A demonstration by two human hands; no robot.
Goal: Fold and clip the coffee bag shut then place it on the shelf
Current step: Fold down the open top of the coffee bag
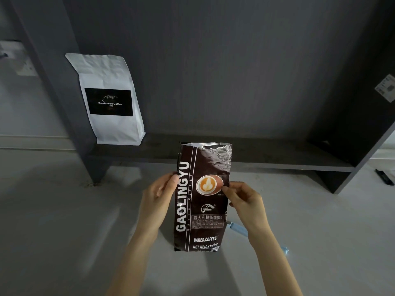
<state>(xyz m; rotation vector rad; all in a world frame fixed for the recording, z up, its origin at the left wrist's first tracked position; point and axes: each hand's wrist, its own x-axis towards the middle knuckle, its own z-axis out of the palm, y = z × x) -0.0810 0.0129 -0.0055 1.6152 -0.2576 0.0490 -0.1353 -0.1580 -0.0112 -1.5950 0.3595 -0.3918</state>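
A: Left to right, fast. White coffee bag upright at the left end of the dark shelf, leaning on the side panel. Not ours.

B: Ours is the dark coffee bag?

A: Yes, upright on the pale table, in front of the shelf, top still unfolded with silver lining showing. Left hand pinches its left edge around mid-height, thumb on the front. Right hand pinches the right edge, fingers closed on the foil just beside the cup picture.

B: Step?

A: I'd say steadying before the fold. To do it well: slide both grips up near the mouth, flatten the top, press air out, roll it down evenly so the crease stays square for the clip.

B: Clip?

A: Probably the blue thing on the table behind the right wrist, mostly covered by the forearm; can't confirm. Left fingers behind the bag are hidden. Label on the right panel is unreadable, black object far right unclear.
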